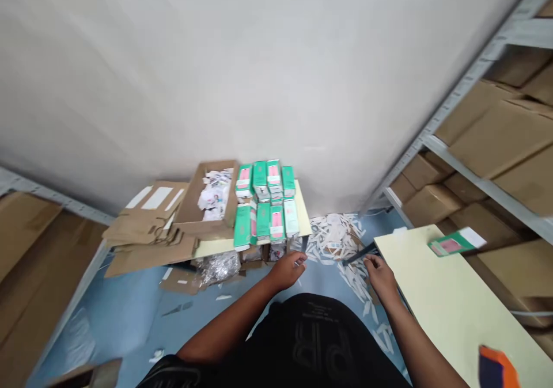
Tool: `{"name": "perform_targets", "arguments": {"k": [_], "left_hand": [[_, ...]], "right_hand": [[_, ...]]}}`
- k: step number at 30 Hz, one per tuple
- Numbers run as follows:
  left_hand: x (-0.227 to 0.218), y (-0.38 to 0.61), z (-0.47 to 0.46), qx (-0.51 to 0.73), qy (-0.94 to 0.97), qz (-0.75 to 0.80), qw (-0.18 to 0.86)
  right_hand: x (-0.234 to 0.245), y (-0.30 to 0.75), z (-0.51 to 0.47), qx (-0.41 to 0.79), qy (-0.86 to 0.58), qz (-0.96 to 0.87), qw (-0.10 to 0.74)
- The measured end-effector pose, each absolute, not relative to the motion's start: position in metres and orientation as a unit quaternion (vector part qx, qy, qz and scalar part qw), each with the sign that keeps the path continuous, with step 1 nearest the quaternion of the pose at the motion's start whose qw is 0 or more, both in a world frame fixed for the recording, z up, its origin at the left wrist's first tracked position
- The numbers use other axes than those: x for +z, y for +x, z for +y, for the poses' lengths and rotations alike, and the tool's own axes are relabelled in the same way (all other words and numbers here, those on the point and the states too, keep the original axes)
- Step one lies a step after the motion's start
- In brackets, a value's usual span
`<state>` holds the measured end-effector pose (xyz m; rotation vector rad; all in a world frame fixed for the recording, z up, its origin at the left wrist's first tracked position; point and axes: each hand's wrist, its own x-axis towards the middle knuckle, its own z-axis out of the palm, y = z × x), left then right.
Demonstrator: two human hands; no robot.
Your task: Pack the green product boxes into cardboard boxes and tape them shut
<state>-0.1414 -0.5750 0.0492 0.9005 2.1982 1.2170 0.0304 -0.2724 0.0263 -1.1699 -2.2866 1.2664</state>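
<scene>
My left hand (288, 270) hovers just in front of the small table, its fingers loosely curled and no object showing in them. Closest to it are green-and-white boxes with pink panels, such as this green box (277, 225), packed in rows at the table's right end. On the other side, my right hand (380, 274) is beside the left edge of a pale yellow table (415, 273). Its fingers are bent in toward the thumb, and nothing shows between them. A single green box (451, 244) with a white end lies toward the back of that yellow table.
An open carton (184, 209) of small printed packets stands left of the boxes, beside flattened cardboard (151, 215). White paper strips (334, 235) litter the blue floor between the tables. Clear plastic bags (220, 268) sit beneath. Shelving (453, 97) with brown cartons lines the right.
</scene>
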Motion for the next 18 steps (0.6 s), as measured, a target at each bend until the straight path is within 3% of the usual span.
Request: {"name": "perform_targets", "arguments": {"k": [13, 18], "left_hand": [[0.060, -0.211, -0.748, 0.577, 0.070, 0.804, 0.124], [0.062, -0.237, -0.794, 0.582, -0.065, 0.810, 0.025]], "right_hand": [[0.079, -0.153, -0.437, 0.515, -0.197, -0.834, 0.020], [0.093, -0.225, -0.465, 0.546, -0.086, -0.833, -0.029]]}}
